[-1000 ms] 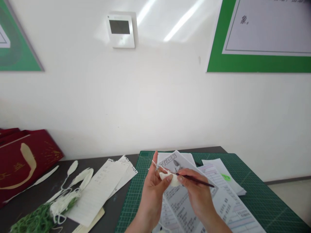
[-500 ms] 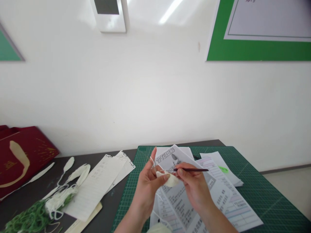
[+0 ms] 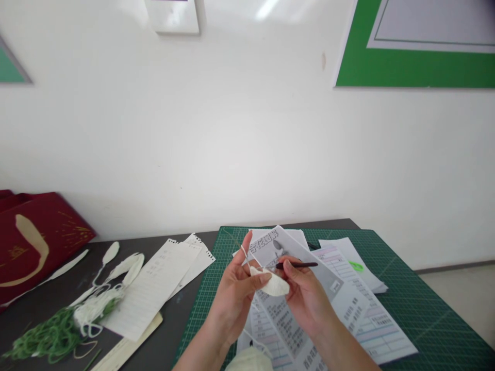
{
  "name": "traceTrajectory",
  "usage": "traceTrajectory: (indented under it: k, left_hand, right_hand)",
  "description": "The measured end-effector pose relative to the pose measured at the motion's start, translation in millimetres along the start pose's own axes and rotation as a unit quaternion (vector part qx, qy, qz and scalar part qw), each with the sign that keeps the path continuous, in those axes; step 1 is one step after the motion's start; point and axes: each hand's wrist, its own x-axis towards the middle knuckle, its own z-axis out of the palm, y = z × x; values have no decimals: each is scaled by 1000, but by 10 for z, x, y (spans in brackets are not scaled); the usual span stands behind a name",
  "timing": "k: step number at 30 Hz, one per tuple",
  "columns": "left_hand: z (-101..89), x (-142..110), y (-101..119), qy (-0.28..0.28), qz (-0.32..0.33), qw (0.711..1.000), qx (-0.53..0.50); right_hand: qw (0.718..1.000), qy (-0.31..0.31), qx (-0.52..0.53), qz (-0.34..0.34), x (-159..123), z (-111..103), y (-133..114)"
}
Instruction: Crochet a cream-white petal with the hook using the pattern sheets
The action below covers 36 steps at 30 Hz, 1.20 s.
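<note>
Between thumb and fingers my left hand (image 3: 235, 286) pinches a small cream crocheted piece (image 3: 275, 285), and a strand of white yarn (image 3: 245, 251) runs over its raised index finger. My right hand (image 3: 305, 288) grips a crochet hook (image 3: 299, 265) by its dark handle, much like a pen. The hook's thin tip lies at the upper edge of the crocheted piece, where the stitches are too small to make out. Below the hands, a ball of cream yarn (image 3: 250, 359) shows at the bottom edge, with a strand leading up from it.
Printed sheets (image 3: 288, 330) lie under my hands on a green cutting mat (image 3: 410, 304). A bright green clip (image 3: 356, 266) rests on papers at right. Leftward are handwritten notes (image 3: 154, 288), white crocheted petals (image 3: 131, 268), green yarn (image 3: 50, 335) and a dark red bag (image 3: 38, 242).
The hook has shifted left, its handle reaching less far to the right. The crocheted piece shows more of its face. The whole view has tilted slightly downward.
</note>
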Motion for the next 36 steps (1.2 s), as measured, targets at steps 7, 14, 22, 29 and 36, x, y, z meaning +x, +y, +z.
traceTrajectory:
  k: [7,14,22,29,36]
  left_hand:
    - [30,-25,-34,18,59,997,55]
    - [4,25,17,11,10,999,38]
    - [19,21,-8,-19,5,1000,16]
    - [13,45,-33,2,38,999,19]
    - [-8,63,-44,34,66,997,36]
  right_hand:
    - [1000,4,-10,-29,-46,40,-25]
    - [997,-23,-64,-47,-19,12,-91]
    - [988,-30,-131,-82,17,-60,-163]
    - [987,-32,-135,-79,11,-63,-146]
    - [993,-27,-92,-62,19,-57,-125]
